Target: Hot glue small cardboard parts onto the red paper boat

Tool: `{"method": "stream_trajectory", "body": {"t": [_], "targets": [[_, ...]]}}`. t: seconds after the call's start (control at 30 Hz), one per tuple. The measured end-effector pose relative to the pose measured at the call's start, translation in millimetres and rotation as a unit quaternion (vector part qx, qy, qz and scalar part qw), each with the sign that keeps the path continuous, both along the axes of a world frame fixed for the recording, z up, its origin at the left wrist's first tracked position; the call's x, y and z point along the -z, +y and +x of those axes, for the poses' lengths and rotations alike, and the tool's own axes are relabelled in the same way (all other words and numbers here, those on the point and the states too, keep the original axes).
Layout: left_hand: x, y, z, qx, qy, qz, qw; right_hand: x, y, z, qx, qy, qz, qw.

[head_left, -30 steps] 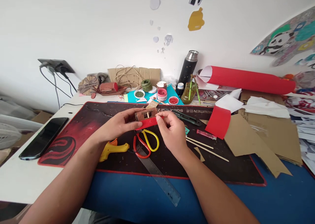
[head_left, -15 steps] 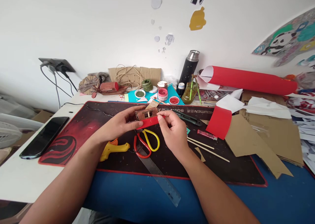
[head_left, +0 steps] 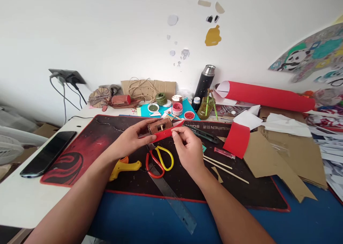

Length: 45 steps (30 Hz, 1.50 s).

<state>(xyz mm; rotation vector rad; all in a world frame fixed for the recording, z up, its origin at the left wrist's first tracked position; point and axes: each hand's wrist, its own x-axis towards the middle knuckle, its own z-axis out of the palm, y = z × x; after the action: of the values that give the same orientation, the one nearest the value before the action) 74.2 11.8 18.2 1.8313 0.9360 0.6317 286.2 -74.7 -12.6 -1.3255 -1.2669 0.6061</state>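
A small brown cardboard model piece [head_left: 154, 126] with an opening in its face and a short pale stick in it is held above the mat. Along its near side runs a red corrugated paper strip [head_left: 164, 133]. My left hand [head_left: 131, 140] grips the model piece from the left, thumb pressed on the strip. My right hand [head_left: 189, 151] pinches the strip near its right part, where the white underside of its end shows. Just below the hands lie scissors [head_left: 162, 165] with red and yellow handles. A yellow glue gun [head_left: 125, 167] rests under my left forearm.
A clear ruler [head_left: 177, 206] overhangs the black mat's [head_left: 254, 187] front edge. Wooden sticks [head_left: 227, 170], a utility knife [head_left: 205, 134] and cardboard sheets [head_left: 264, 154] lie right. Paint jars [head_left: 177, 109] and a thermos [head_left: 205, 81] stand behind. A phone [head_left: 48, 154] lies left.
My right hand has shifted slightly along the strip, and the strip's end now sticks up to the right with its white side showing. The camera view has tilted up a little.
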Motion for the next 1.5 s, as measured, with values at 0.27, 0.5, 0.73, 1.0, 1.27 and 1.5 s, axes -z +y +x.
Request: {"method": "stream_trajectory", "body": {"t": [0.27,0.5,0.73,1.0,1.27,1.5], "targets": [[0.6,-3,1,-0.052,0.084,0.139,0.985,1.2,3,-1,0.000,0.033,-0.010,0.999],[13.2,0,1,-0.040,0.124,0.253,0.959,3.9,6,2,-0.012,0.102,-0.043,0.994],[10.0,-5,2,-0.010,0.137,0.303,0.943,5.0,6,3,-0.018,0.100,-0.058,0.993],[7.2,-9,4,-0.003,0.135,0.325,0.936,4.6,7,3,-0.012,0.069,-0.068,0.995],[5.4,-11,5,-0.002,0.130,0.298,0.946,2.1,7,4,-0.005,0.045,-0.075,0.996],[6.3,-10,4,-0.004,0.134,0.294,0.946,2.7,6,4,0.001,0.042,-0.074,0.996]]}}
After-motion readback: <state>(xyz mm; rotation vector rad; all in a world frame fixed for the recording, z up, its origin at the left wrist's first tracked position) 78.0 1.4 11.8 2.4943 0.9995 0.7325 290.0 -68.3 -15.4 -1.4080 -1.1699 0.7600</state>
